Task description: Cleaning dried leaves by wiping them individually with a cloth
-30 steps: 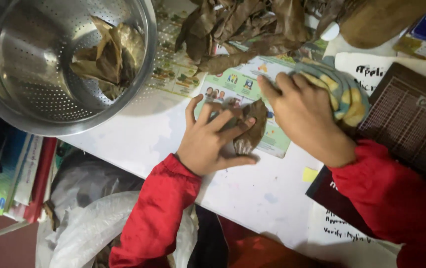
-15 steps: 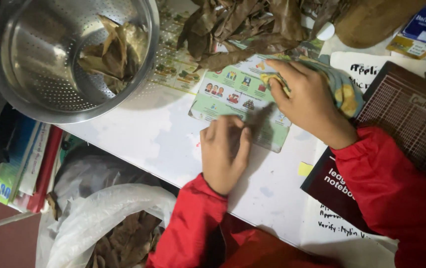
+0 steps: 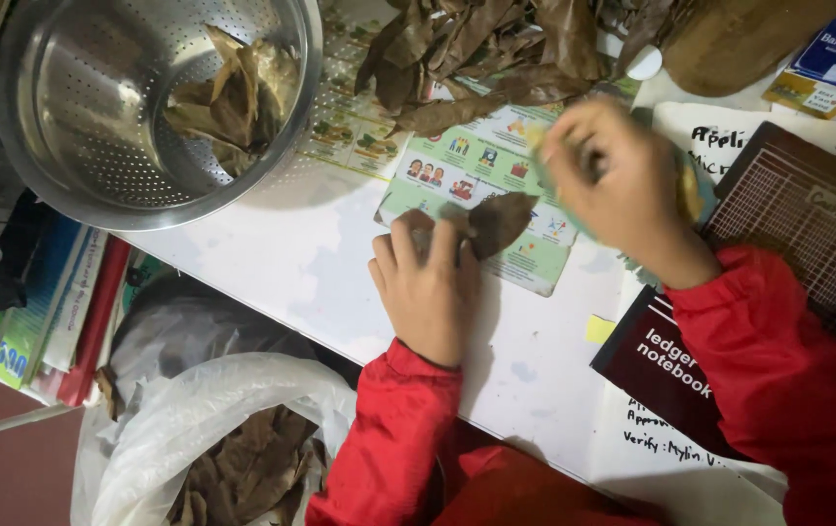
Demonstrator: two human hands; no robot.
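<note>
Since half a second ago: right hand (image 3: 613,180) lifted off the printed card (image 3: 481,200) and blurred mid-swipe, now at 2 o'clock from the dry brown leaf (image 3: 498,222); left hand (image 3: 428,282) slid up a little, fingertips now on the leaf's stem end. Step in hand, by the look of it: wiping one leaf flat on the card, between the leaf pile (image 3: 496,49) at 12 and the steel colander (image 3: 145,107) at 10. Left hand flat, fingers together, pinning the leaf, palm down, wrist straight toward 6. Right hand curled around a greenish cloth (image 3: 691,190), grip itself blurred, forearm running to 4. Next move likely needs steady pinning and a light stroke; brittle leaf could crack. Bag of leaves (image 3: 233,468) at 7, below table edge.
</note>
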